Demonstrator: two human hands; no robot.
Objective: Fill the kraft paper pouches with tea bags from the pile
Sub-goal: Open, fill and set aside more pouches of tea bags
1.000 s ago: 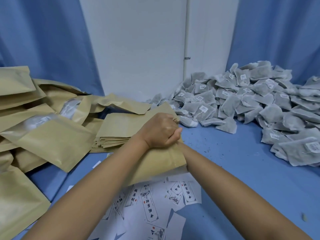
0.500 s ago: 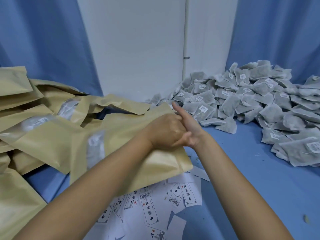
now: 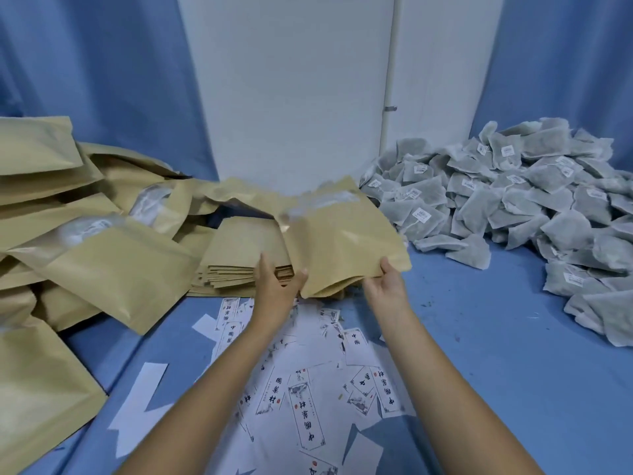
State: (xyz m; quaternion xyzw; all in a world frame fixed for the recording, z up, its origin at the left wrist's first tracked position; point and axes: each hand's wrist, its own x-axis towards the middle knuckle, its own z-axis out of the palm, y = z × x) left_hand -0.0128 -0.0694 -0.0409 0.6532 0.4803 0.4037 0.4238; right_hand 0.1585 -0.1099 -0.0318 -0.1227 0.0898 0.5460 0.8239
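Over the blue desk point(image 3: 479, 337), left hand point(image 3: 274, 284) and right hand point(image 3: 387, 284) grip one kraft pouch point(image 3: 342, 241) by its corners; shallow pinches may slip.

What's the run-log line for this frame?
stage: kraft pouch held | left hand: grips pouch | right hand: grips pouch | tea bag pile: untouched, at right

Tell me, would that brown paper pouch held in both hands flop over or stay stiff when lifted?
Probably semi-stiff: the kraft pouch, held only at its lower corners by the left hand and right hand, stands up with a mild bend. Likely light, since a corner pinch seems enough to carry it.
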